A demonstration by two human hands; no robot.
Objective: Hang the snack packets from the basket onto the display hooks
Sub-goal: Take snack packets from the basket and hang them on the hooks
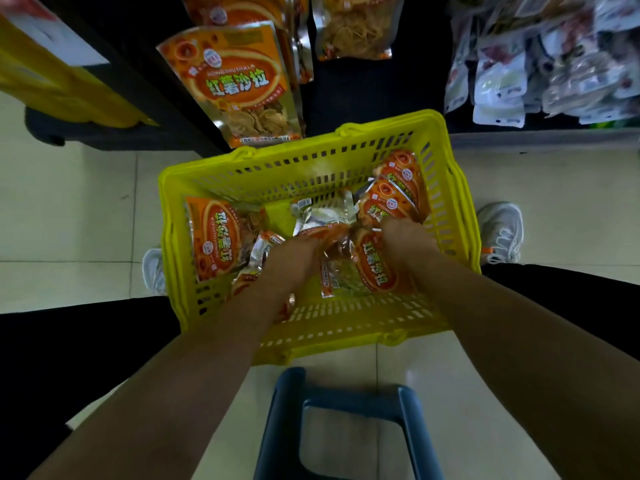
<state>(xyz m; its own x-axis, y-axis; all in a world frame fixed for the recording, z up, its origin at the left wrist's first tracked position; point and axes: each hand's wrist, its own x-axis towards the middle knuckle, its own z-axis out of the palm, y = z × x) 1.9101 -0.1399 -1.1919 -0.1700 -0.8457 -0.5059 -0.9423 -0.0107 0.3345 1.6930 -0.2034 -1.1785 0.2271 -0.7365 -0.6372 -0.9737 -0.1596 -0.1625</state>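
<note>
Tiled floor [79, 216] carries a yellow basket [304, 164] of snack packets [216, 237], below hanging stock [239, 81]. Left hand [294, 261] and right hand [407, 244] apparently clutch one crumpled packet [372, 268] inside; fingertips hidden.

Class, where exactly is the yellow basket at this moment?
Head view, centre: the yellow basket stands on the tiled floor, between the hanging orange packet beyond it and the blue stool nearer the person.

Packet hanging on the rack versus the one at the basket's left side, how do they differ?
The hanging packet is upright, text roughly level; the basket packet lies along the yellow basket's left wall, text sideways. The hanging packet looks larger than the basket packet. Same orange design.
</note>
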